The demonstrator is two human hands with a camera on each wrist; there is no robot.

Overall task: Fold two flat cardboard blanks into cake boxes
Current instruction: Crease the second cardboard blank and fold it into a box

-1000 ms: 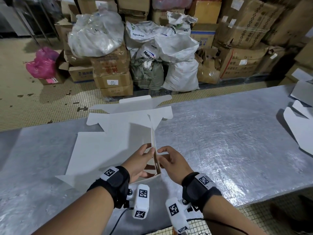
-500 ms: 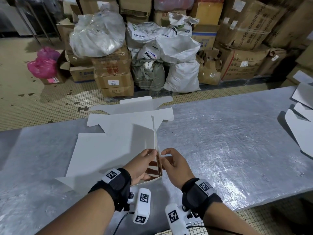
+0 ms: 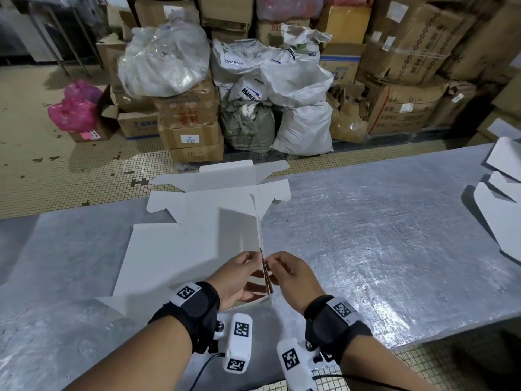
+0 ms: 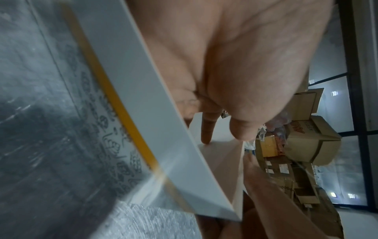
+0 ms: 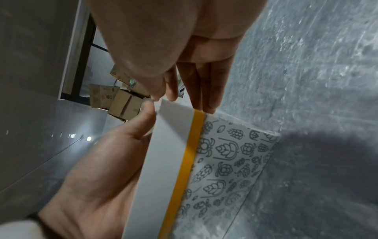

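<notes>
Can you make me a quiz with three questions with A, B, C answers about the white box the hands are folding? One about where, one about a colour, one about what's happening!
1. Where do the spare blanks lie?
A. far right of the table
B. on the floor
C. under the sacks

2. What colour is the stripe on the box's outside?
A. red
B. yellow
C. green

3. What is the side wall doing?
A. lying flat
B. torn off
C. standing up, left hand and right hand pinching it

Answers: 1 A, white cut shapes at the table's right edge; 2 B, right wrist view shows it; 3 C, fingers meet at its top edge.

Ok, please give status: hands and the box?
Left hand and right hand pinch raised side wall. Cardboard blank half folded. Nothing in the way.
</notes>
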